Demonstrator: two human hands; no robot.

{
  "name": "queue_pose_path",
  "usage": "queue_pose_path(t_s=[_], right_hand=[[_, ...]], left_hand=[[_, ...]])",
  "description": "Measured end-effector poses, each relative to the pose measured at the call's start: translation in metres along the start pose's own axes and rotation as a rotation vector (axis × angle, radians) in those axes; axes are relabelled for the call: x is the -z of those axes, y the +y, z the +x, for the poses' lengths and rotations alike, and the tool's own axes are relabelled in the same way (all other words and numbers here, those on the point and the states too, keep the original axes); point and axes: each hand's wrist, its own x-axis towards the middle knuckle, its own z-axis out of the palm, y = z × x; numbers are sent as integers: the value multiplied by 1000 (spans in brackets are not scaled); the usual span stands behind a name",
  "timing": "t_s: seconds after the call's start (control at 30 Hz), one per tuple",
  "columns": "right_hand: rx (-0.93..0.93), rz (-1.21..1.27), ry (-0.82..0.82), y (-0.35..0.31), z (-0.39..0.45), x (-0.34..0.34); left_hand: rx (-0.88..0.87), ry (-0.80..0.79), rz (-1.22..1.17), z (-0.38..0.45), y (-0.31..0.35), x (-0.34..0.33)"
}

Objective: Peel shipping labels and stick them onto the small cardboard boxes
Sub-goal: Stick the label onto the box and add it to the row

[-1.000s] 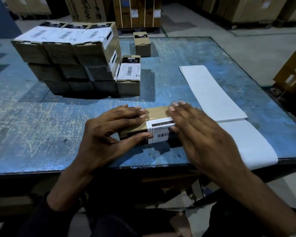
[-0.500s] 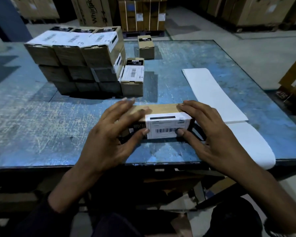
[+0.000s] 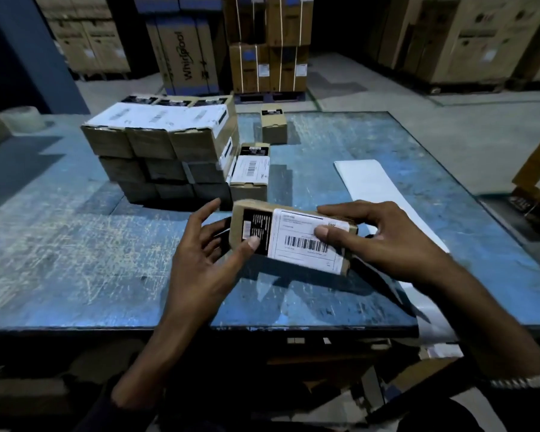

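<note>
Presently both hands hold one small cardboard box (image 3: 293,235) lifted off the blue table (image 3: 75,244), near the centre of the view, its labelled face tilted up toward the camera. The left hand (image 3: 206,263) grips the box's dark printed end, thumb on top and fingers curled behind; the right hand (image 3: 384,241) holds the other end, its thumb pressed flat on the white shipping label (image 3: 306,241) just above the barcode. The label looks fully laid down, so the step in hand appears to be smoothing it. To do that well, the thumb should sweep from the label's middle out to its edges and corners, with the left hand bracing the box so it does not twist. At about eleven o'clock from the box stands the stack of labelled boxes (image 3: 159,151), with another labelled box (image 3: 250,176) at its right side, and one lone box (image 3: 273,124) at twelve o'clock. The white liner strip (image 3: 368,182) lies at two o'clock.
</note>
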Motion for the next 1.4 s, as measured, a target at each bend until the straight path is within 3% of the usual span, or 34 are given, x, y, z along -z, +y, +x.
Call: queue_pose_path(t_s=[0.13,0.27,0.37,0.47,0.63,0.8,1.03,1.2,1.4], right_hand=[[-169,567,67,-11,-8,-10],[-248,794,23,-28,-13,-24],[-234,784,-127,-38,-17,-36],[-243,752,-156,-42,-6,-39],[-231,674,-100,-50,37,-42],[-203,568,-1,-61,94,-46],[-155,378,109,-56,134,-65],[-100,232,170,-48,139,-72],[-57,299,154,-38,138,-71]], left_hand=[[-14,89,-96,-8,4,-8],[-64,-90,-27,-15,15,-26],[-147,-231,47,-11,23,-33],[-220,-265,129,6,21,-32],[-443,-184,366,56,18,-28],[-526,-57,481,110,30,-21],[-766,127,995,133,7,-27],[-842,79,1064,131,5,-28],[-864,126,1078,128,0,-27]])
